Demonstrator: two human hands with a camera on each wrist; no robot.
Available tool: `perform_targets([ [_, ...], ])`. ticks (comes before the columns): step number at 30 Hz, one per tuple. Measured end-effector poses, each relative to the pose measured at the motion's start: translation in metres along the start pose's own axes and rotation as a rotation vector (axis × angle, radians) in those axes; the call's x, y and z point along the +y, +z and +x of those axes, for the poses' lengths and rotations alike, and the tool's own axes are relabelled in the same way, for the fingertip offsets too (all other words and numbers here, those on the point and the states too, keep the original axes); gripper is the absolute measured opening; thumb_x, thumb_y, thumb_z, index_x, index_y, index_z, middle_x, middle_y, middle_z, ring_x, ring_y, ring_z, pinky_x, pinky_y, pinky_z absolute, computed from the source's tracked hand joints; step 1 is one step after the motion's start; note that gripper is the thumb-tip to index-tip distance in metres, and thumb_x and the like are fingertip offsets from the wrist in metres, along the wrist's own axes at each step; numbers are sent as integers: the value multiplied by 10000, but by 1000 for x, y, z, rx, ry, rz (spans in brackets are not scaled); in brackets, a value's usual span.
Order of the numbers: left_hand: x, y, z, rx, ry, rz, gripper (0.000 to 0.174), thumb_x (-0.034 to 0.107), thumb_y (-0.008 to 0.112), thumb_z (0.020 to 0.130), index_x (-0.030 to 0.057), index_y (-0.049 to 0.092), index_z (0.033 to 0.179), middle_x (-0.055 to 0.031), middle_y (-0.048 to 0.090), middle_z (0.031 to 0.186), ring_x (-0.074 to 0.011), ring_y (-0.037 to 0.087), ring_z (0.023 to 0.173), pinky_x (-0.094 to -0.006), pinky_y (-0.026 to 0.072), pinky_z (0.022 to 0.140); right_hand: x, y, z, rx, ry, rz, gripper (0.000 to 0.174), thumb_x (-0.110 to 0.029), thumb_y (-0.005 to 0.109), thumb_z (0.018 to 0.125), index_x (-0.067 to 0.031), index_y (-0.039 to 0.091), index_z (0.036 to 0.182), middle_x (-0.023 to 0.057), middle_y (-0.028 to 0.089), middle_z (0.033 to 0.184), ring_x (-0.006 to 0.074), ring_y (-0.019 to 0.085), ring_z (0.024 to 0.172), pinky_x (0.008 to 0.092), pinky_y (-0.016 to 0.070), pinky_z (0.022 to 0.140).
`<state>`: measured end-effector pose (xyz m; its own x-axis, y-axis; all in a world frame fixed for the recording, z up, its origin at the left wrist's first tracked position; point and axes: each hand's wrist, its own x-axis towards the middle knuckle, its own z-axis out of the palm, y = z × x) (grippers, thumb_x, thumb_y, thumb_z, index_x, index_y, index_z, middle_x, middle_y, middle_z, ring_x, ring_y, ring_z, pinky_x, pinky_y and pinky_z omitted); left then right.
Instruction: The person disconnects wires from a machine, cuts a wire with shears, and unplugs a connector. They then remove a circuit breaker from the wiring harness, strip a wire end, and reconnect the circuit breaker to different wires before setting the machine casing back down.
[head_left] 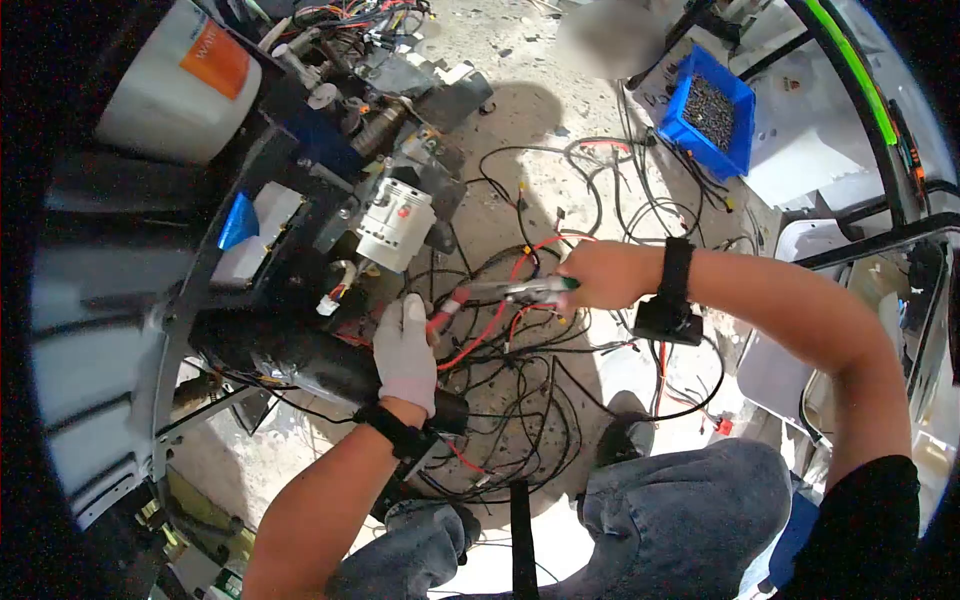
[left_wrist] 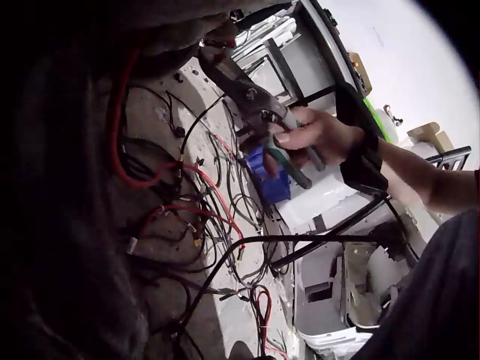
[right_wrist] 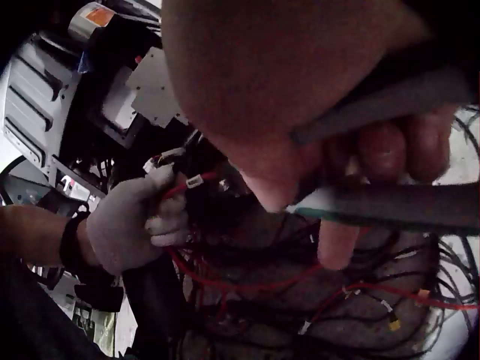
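My left hand [head_left: 405,350], in a pale glove, grips a red cable [right_wrist: 199,181] that bears a small white label. Bare, my right hand [head_left: 610,275] holds metal pliers [left_wrist: 251,97] by their grey and green handles. In the head view the pliers' head points left, close to the red cable beside the gloved fingers. The cable's end is hard to make out there. A white electrical block [head_left: 397,225] with a red spot sits on the machinery just beyond the left hand. Dark fabric covers much of the left wrist view, hiding the left hand.
Black and red cables [head_left: 530,400] lie tangled over the floor between the feet. A blue bin [head_left: 740,140] of small dark parts stands at the far right. Metal machinery [head_left: 380,120] fills the left, with a white container [head_left: 180,90] bearing an orange label.
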<state>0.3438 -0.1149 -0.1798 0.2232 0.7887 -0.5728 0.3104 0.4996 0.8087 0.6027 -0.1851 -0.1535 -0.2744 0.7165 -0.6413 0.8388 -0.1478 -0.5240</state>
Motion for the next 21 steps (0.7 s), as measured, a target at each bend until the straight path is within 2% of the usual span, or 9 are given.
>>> perform_targets([
  [1, -2, 0, 2, 15, 56, 8, 269, 293, 450, 920, 58, 513, 805, 22, 456, 628, -56, 383, 519, -228, 303, 456, 2, -6, -7, -55, 27, 9, 358, -320, 522, 822, 28, 567, 755, 144, 583, 635, 292, 587, 615, 374, 445, 591],
  [2, -2, 1, 4, 32, 117, 14, 273, 287, 455, 917, 53, 513, 790, 26, 441, 615, -57, 373, 515, -231, 304, 460, 2, -15, -15, -187, 218, 251, 311, -278, 507, 834, 22, 568, 776, 115, 592, 606, 245, 587, 560, 349, 454, 562],
  [3, -2, 3, 3, 30, 118, 10, 273, 287, 455, 917, 53, 513, 790, 26, 441, 615, -57, 373, 515, -231, 304, 460, 13, -13, -19, -154, 186, 303, 276, -249, 487, 843, 11, 566, 794, 98, 610, 647, 186, 597, 598, 328, 463, 589],
  [5, 2, 5, 0, -30, 89, 61, 265, 269, 464, 913, 52, 510, 767, 32, 412, 593, -53, 368, 512, -227, 300, 467, 26, -7, -22, -133, 176, 318, 262, -233, 485, 841, 19, 554, 844, 135, 604, 682, 241, 598, 641, 361, 455, 615],
  [8, 7, 9, -9, -45, 114, 56, 268, 252, 456, 916, 53, 503, 743, 31, 399, 580, -53, 363, 511, -235, 293, 471, -4, -9, -12, 82, -72, 88, 305, -233, 497, 837, 39, 526, 973, 219, 571, 742, 371, 559, 717, 438, 421, 652],
  [13, 0, 5, -7, -42, 219, 175, 284, 247, 437, 922, 49, 486, 725, 14, 398, 570, -72, 366, 505, -258, 303, 473, -25, -6, 30, 93, -102, -25, 354, -223, 494, 848, 42, 501, 1083, 236, 582, 779, 378, 569, 771, 440, 429, 670],
  [15, 0, 6, -7, -58, 218, 169, 289, 245, 438, 922, 43, 479, 719, 11, 397, 570, -81, 364, 505, -261, 303, 472, -32, -13, 38, 153, -216, -17, 346, -213, 490, 847, 41, 502, 1081, 236, 584, 772, 384, 572, 777, 445, 431, 673],
  [16, 2, 6, -8, -66, 225, 190, 298, 252, 439, 922, 40, 477, 716, 8, 399, 565, -84, 363, 507, -264, 302, 473, -40, -21, 37, 65, -138, -12, 356, -224, 485, 846, 41, 499, 1083, 240, 580, 765, 402, 564, 773, 457, 428, 678],
  [21, 6, 3, -8, -97, 279, 254, 308, 270, 445, 920, 37, 482, 720, 2, 408, 569, -87, 374, 506, -271, 312, 475, -38, -10, 58, 106, -113, -8, 415, -265, 489, 842, 39, 470, 1124, 243, 576, 767, 410, 561, 785, 465, 428, 696],
])
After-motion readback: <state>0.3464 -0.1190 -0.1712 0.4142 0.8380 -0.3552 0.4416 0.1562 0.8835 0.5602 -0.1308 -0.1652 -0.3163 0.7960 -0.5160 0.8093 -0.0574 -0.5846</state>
